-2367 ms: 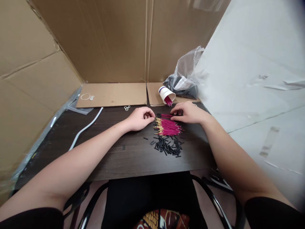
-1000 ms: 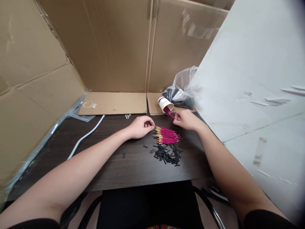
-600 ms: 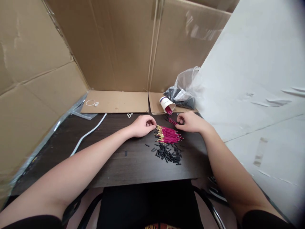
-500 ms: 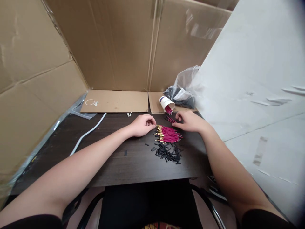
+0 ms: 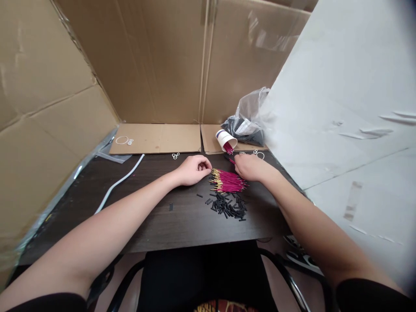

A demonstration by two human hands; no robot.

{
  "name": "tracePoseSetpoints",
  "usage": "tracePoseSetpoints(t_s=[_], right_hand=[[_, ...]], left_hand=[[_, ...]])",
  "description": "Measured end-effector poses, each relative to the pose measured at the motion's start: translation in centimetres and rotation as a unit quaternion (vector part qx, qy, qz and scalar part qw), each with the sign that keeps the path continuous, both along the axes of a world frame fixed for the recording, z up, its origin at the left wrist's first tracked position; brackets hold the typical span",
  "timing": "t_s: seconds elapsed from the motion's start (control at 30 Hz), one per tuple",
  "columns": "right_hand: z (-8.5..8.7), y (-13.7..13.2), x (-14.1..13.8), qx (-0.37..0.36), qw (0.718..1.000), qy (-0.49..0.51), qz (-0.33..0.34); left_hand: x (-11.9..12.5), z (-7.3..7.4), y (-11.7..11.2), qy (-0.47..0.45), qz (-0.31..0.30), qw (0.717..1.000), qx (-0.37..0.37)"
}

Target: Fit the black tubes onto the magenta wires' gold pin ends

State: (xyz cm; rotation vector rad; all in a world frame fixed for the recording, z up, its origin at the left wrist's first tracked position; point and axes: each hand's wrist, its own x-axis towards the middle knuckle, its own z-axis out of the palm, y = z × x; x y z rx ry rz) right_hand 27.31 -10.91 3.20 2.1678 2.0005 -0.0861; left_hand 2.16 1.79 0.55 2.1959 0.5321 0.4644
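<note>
Short magenta wires with gold tips (image 5: 229, 181) lie side by side in a dense row on the dark table. My left hand (image 5: 194, 170) rests at the row's upper left end, thumb and index finger pinched together near the gold tips; whatever is between them is too small to make out. Beyond the row, my right hand (image 5: 247, 167) is closed over a small bunch of magenta wires with black ends (image 5: 230, 159), mostly covering it. Its fingertips are hidden, so I cannot make out what they grip. Loose black tube pieces (image 5: 229, 206) lie heaped on the near side of the row.
A tipped white paper cup (image 5: 224, 138) holds more magenta wires. Behind it sits a clear bag with black contents (image 5: 248, 130). White rings (image 5: 176, 155) lie by the cardboard sheet (image 5: 156, 138). A pale tube (image 5: 120, 181) curves at left. Cardboard and white panels enclose the table.
My right hand has moved left over the small bunch of black-ended wires, its fingers now closed. White rings behind it have come into view. My left hand stays almost still.
</note>
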Motion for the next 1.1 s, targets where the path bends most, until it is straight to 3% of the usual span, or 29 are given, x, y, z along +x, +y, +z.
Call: tracePoseSetpoints(t_s=[0.2,0.4,0.57,0.7,0.9,1.03,1.1], right_hand=[[-0.3,-0.3,0.4,0.016,0.999,0.038,0.009],[0.8,-0.4,1.5,0.057,0.994,0.091,0.024],[2.0,1.4,2.1,0.063,0.996,0.063,-0.027],[2.1,3.3,1.1,0.052,0.996,0.036,-0.068],[0.8,3.8,-0.4,0.157,0.981,0.001,-0.115],[0.5,2.6,1.0,0.253,0.956,0.077,-0.128],[0.6,2.0,2.0,0.264,0.948,0.119,-0.132]], left_hand=[[0.0,-0.1,0.1,-0.003,-0.004,1.000,0.001],[0.0,-0.1,0.0,-0.002,-0.002,1.000,-0.004],[0.1,0.0,-0.1,-0.002,-0.001,1.000,-0.011],[0.1,0.0,-0.1,-0.006,-0.001,1.000,-0.013],[0.1,-0.1,0.0,-0.010,-0.004,1.000,-0.010],[0.1,-0.2,0.0,-0.008,-0.004,1.000,-0.004],[0.1,-0.1,-0.1,-0.007,-0.004,1.000,-0.001]])
